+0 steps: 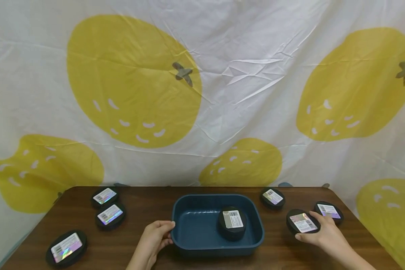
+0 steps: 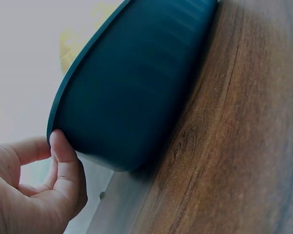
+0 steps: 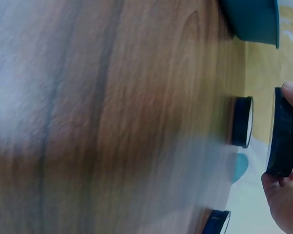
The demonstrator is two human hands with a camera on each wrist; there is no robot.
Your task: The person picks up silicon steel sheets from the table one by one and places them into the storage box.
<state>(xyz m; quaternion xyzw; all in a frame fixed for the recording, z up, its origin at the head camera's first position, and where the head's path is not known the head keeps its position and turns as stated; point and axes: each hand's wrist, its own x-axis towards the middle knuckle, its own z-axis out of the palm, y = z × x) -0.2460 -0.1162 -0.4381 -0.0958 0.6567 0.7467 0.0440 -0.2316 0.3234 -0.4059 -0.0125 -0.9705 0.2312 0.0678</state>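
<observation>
A dark teal rectangular bin (image 1: 195, 245) stands at the front middle of the table, with one round black container (image 1: 231, 234) bearing a white label inside its right half. My left hand (image 1: 154, 238) pinches the bin's left rim between thumb and fingers; the left wrist view shows this grip on the bin's edge (image 2: 112, 97). To the right of the bin, my right hand (image 1: 325, 234) grips another labelled round black container (image 1: 303, 221) by its sides. In the right wrist view that container (image 3: 284, 134) is held up off the wooden surface.
Two round black containers stand at the right, one behind the bin's right corner (image 1: 272, 198) and one beyond my right hand (image 1: 334, 212). Several more lie at the left, including a near one (image 1: 66, 248). A lemon-patterned cloth (image 1: 249, 112) hangs behind the wooden table (image 1: 145, 210).
</observation>
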